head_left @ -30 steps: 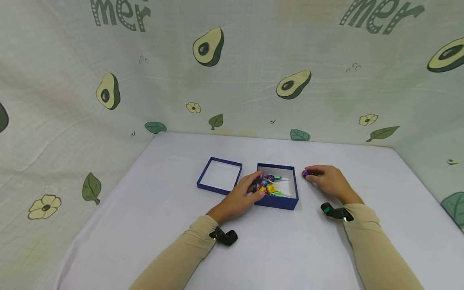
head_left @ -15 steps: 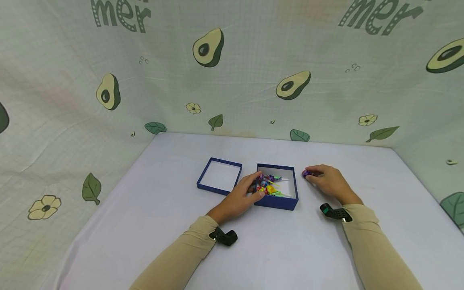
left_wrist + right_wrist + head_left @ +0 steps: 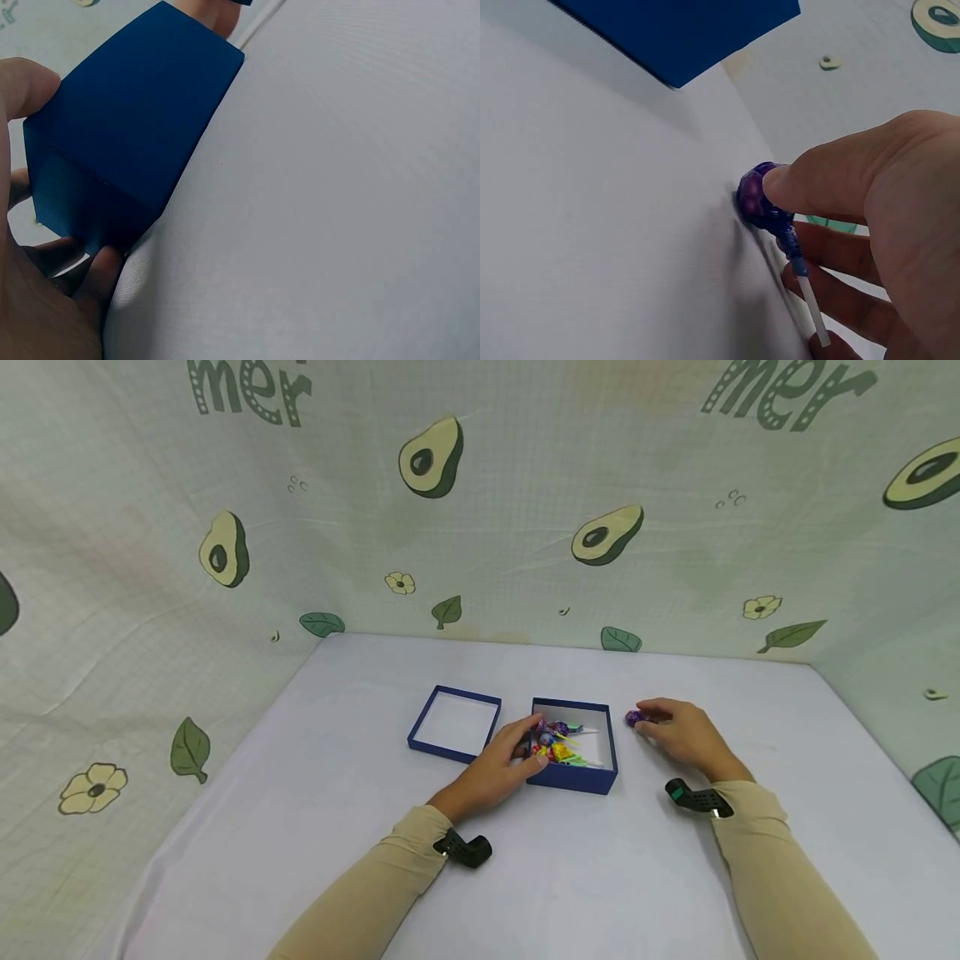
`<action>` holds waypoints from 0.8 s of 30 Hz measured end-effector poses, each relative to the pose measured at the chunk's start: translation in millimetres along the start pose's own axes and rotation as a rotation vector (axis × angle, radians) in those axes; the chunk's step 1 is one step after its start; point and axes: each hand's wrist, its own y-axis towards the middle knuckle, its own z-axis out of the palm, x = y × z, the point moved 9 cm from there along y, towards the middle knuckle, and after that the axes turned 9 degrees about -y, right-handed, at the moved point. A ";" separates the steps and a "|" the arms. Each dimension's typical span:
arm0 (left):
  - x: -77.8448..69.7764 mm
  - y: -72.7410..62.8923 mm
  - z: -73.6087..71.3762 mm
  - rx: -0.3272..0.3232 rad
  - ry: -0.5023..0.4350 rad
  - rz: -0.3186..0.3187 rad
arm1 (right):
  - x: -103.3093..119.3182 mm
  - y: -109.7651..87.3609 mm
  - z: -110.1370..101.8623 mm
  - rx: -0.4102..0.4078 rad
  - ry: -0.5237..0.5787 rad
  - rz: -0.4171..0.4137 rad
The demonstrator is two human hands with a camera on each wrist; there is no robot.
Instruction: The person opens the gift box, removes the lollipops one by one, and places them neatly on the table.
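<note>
In the head view an open blue box (image 3: pixel 572 778) stands on the white table, with several lollipops (image 3: pixel 560 752) in colourful wrappers at the left of its inside. My left hand (image 3: pixel 492 768) holds the box by its left side; the left wrist view shows the thumb at the upper edge and fingers against the wall. To the right of the box, my right hand (image 3: pixel 684 737) holds a lollipop in a purple wrapper (image 3: pixel 754 196). Its thumb presses on the round head, and the white stick (image 3: pixel 814 311) points back toward the palm. The fingertips behind the head are hidden.
Left of the box lies its blue-edged lid (image 3: pixel 453 723), white inside facing up. Behind the table hangs a pale cloth (image 3: pixel 510 510) with avocado prints. Each wrist wears a black strap device (image 3: pixel 697 799).
My right hand has shifted very slightly right, and a little more of the purple lollipop head shows past its fingers. The left hand, box and lid have stayed put.
</note>
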 end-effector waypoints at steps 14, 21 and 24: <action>-1.4 -1.0 -0.6 -0.005 0.012 0.005 | -8.6 -12.4 -31.7 -0.030 0.290 0.035; -1.9 -1.2 0.0 -0.002 -0.006 0.008 | -0.2 -11.7 -37.1 -0.054 0.316 0.030; -3.0 -1.1 0.0 -0.001 -0.005 0.011 | 3.5 -10.6 -36.6 -0.052 0.345 0.006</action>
